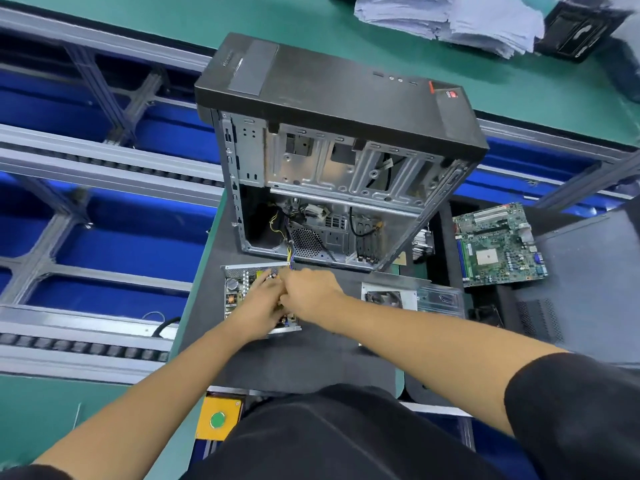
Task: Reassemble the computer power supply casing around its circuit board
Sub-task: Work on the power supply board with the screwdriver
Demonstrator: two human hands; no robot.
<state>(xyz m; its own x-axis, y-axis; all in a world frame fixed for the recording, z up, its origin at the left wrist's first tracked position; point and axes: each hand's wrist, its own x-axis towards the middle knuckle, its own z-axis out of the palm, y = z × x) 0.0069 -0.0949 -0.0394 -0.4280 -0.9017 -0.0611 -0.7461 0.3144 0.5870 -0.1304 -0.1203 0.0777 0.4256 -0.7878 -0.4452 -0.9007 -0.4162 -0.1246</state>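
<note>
Power supply: an open silver metal power supply tray with a perforated wall point(239, 271) and its green circuit board of coils and capacitors point(232, 295) lies on the dark grey work mat point(311, 355), just in front of the computer case.
Left hand: the left hand point(258, 304) rests over the middle of the board, fingers bent down onto it; whether they pinch anything cannot be told.
Right hand: the right hand point(308, 289) meets the left above the tray's right part, fingers curled and pressed together at the cable bundle; the exact hold is hidden.
Cables: yellow and black wires point(289, 251) run from the tray's far corner up into the case.
Computer case: a black tower with a bare grey steel frame point(332, 161) stands open behind the tray.
Cover: a silver metal casing lid with a fan opening point(388, 296) lies to the right, apart from the tray.
Motherboard: a green motherboard point(498, 244) lies further right.
</note>
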